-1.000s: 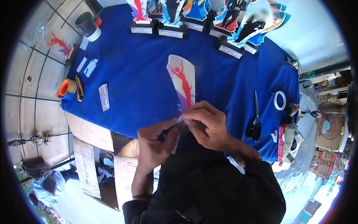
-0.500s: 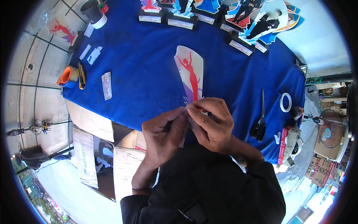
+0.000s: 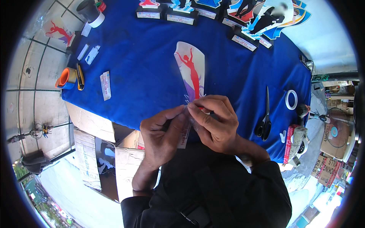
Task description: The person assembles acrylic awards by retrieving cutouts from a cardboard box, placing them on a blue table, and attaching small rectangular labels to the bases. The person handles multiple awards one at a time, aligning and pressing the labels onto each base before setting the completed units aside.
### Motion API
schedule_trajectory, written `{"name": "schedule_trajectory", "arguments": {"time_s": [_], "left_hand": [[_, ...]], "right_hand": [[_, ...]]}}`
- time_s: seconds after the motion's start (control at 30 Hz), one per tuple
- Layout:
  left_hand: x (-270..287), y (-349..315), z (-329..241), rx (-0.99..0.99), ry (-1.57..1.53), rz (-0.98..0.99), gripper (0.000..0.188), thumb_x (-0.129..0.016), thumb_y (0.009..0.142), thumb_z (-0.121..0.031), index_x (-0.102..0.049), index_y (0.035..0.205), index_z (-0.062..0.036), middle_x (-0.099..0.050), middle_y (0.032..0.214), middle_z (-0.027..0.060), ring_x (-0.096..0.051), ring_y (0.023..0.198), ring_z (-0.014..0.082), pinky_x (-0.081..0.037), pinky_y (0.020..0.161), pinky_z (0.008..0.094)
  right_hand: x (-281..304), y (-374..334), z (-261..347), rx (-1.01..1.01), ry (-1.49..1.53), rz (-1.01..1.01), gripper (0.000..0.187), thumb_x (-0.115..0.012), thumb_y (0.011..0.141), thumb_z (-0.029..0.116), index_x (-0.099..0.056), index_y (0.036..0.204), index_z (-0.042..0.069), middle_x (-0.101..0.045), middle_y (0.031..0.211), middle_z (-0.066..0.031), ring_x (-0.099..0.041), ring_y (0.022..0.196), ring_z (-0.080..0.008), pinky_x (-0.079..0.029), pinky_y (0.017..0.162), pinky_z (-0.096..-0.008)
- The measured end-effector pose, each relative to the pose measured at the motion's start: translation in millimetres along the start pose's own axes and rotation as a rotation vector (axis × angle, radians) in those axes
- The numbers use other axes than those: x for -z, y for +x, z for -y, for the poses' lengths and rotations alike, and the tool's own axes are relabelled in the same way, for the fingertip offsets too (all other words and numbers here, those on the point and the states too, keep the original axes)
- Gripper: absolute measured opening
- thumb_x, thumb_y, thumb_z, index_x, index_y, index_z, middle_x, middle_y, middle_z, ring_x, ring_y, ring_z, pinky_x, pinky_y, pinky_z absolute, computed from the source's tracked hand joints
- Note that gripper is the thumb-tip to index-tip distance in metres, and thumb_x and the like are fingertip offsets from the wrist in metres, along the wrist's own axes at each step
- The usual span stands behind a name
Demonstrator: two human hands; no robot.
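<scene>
My left hand (image 3: 162, 133) and my right hand (image 3: 217, 122) meet at the near edge of the table, fingertips pinched together. Between them is a narrow printed label strip (image 3: 183, 140), white with red lettering; its lower end hangs below the fingers and its upper end is hidden by them. Just beyond my fingertips a flat white trophy plate (image 3: 194, 72) with a red dancing figure and purple swirls lies on the blue cloth (image 3: 140, 76). My right fingers cover its narrow base, so I cannot tell whether they touch it.
Finished trophies on black bases (image 3: 181, 17) stand along the far side. At the right lie black scissors (image 3: 263, 127), a white tape roll (image 3: 291, 99) and a red box (image 3: 290, 140). At the left are a spare label (image 3: 105, 86), a cutter knife (image 3: 80, 77) and orange tape (image 3: 67, 77).
Both hands keep their pinch, shifting only slightly. More of the red lettering on the label strip shows below my fingers. The whole view has moved a little.
</scene>
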State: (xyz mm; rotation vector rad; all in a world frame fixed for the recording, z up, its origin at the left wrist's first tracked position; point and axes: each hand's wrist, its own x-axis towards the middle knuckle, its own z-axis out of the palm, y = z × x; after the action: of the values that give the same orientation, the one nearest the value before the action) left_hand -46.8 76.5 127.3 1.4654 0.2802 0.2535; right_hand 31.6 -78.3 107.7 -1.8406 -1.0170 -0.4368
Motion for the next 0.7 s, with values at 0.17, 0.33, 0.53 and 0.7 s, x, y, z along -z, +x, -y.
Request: {"name": "schedule_trajectory", "arguments": {"time_s": [0.17,0.33,0.53,0.7], "left_hand": [[1.4,-1.6,-3.1,-0.015,0.011,0.007,0.018,-0.065,0.098,0.000,-0.073,0.114,0.0053,-0.076,0.094,0.0100,-0.068,0.084,0.0092,-0.054,0.073,0.0227],[1.2,-4.1,-7.6,-0.002,-0.004,0.013,0.019,-0.065,0.098,-0.001,-0.072,0.115,0.0055,-0.076,0.096,0.0110,-0.069,0.086,0.0097,-0.055,0.075,0.0231],[1.5,-7.6,-9.6,-0.020,0.042,0.018,0.020,-0.066,0.098,0.000,-0.072,0.116,0.0056,-0.077,0.097,0.0117,-0.069,0.087,0.0101,-0.055,0.076,0.0235],[1.3,-8.9,-7.7,-0.038,0.052,0.015,0.020,-0.067,0.097,0.001,-0.072,0.116,0.0052,-0.077,0.099,0.0123,-0.070,0.089,0.0110,-0.056,0.078,0.0240]], "right_hand": [[-0.9,-0.3,-1.1,0.003,0.010,0.010,0.050,-0.079,0.071,-0.010,-0.074,0.118,0.004,-0.065,0.112,-0.0093,-0.062,0.096,-0.0241,-0.055,0.070,-0.0299],[1.5,0.2,-0.4,0.006,0.036,0.040,0.052,-0.078,0.072,-0.007,-0.071,0.123,0.004,-0.065,0.113,-0.0088,-0.062,0.095,-0.0251,-0.054,0.073,-0.0322],[4.7,1.4,3.1,-0.051,0.082,0.065,0.049,-0.076,0.072,-0.015,-0.075,0.117,0.004,-0.066,0.111,-0.0105,-0.061,0.097,-0.0218,-0.054,0.063,-0.0246],[5.4,0.3,3.1,-0.057,0.095,0.068,0.048,-0.076,0.073,-0.014,-0.075,0.117,0.005,-0.067,0.111,-0.0100,-0.061,0.097,-0.0213,-0.053,0.062,-0.0247]]}}
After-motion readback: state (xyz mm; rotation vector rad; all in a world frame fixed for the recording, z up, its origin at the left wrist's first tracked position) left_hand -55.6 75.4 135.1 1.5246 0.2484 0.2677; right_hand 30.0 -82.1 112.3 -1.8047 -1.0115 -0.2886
